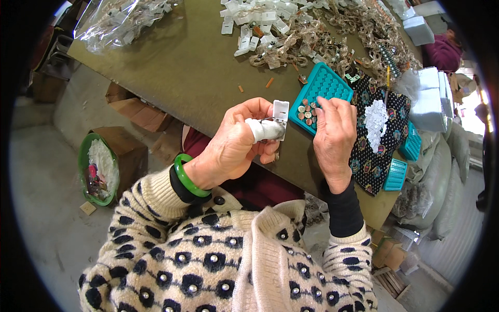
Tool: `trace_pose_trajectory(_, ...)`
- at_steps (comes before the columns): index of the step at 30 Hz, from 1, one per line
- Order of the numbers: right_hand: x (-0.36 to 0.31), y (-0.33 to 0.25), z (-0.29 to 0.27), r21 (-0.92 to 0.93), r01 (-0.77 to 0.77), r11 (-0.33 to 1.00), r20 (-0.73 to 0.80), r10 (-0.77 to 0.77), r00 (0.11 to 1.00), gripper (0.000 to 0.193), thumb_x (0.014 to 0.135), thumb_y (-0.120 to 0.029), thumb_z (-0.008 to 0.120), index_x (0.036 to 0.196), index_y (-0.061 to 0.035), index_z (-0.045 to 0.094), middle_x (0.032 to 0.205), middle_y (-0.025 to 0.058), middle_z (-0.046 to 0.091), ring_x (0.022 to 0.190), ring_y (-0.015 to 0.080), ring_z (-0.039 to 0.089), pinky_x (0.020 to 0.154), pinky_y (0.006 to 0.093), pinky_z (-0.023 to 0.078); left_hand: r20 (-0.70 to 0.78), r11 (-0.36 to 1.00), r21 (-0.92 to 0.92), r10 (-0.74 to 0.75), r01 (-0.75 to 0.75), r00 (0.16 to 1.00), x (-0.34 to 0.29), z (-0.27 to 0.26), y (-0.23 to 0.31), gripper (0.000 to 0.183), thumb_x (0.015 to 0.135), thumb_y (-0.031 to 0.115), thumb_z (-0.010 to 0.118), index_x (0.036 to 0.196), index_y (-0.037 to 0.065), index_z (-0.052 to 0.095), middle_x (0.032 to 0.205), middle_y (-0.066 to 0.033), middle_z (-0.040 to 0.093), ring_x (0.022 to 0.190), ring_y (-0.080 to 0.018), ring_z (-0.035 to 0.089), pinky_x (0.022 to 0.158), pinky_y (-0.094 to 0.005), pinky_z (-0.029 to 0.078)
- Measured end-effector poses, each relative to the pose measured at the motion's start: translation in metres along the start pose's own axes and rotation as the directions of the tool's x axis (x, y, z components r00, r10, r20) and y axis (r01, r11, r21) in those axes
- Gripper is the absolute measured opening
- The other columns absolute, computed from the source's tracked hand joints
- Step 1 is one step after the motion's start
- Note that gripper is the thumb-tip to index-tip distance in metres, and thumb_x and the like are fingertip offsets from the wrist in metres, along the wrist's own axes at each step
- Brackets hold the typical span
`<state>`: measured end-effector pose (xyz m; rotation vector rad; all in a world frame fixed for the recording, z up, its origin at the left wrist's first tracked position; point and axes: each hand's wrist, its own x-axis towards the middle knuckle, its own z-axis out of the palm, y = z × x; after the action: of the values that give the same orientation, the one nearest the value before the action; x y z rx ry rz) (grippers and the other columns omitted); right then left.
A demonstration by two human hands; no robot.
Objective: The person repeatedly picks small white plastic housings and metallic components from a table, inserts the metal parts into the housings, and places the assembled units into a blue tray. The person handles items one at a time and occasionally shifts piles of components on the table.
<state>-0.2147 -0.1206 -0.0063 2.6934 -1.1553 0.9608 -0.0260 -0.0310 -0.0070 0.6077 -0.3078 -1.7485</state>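
My left hand [223,148] grips a small white plastic battery box [280,111] whose lid stands raised. A white ribbed wrap [266,130] covers the thumb, which lies across the box. My right hand [337,138] is over a teal tray [323,76] with round pockets, its thumb and fingertips drawn together. Whatever those fingertips may hold is too small to make out. Several shiny button cells [305,112] lie loose at the tray's near left end, beside the right fingers.
Tangled wire strands [332,34] and white plastic boxes [267,18] cover the table's far side. Small white pieces [375,125] lie on a dark patterned cloth [364,169] at right. A clear bag [122,23] sits far left. On the floor are a green basket [83,171] and a carton [140,112].
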Motion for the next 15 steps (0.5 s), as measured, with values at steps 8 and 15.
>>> trace_pose_trajectory(8,0.005,0.004,-0.010,0.029,0.003,1.000,0.081,-0.005,0.997,0.019,0.078,0.006,0.068,0.095,-0.0005,0.067,0.087,0.0089,0.060,0.081,0.0258,0.059,0.071,0.0365,0.049,0.079,1.000,-0.021,0.012,-0.010,0.997,-0.001,-0.006,0.006,0.031,0.096,0.010,0.060,0.125,-0.002,0.056,0.119,-0.0240,0.063,0.089,-0.0280,0.070,0.073,-0.0340,0.062)
trace_pose_trajectory(15,0.006,-0.041,-0.029,0.438,-0.141,0.888,0.028,0.143,0.989,0.012,0.085,0.005,0.067,0.096,0.0005,0.067,0.091,0.0126,0.066,0.081,0.0248,0.066,0.072,0.0324,0.054,0.104,0.994,-0.106,0.012,-0.001,0.995,-0.001,-0.010,0.002,0.032,0.094,0.007,0.063,0.124,-0.003,0.057,0.113,-0.0169,0.067,0.095,-0.0286,0.070,0.073,-0.0351,0.062)
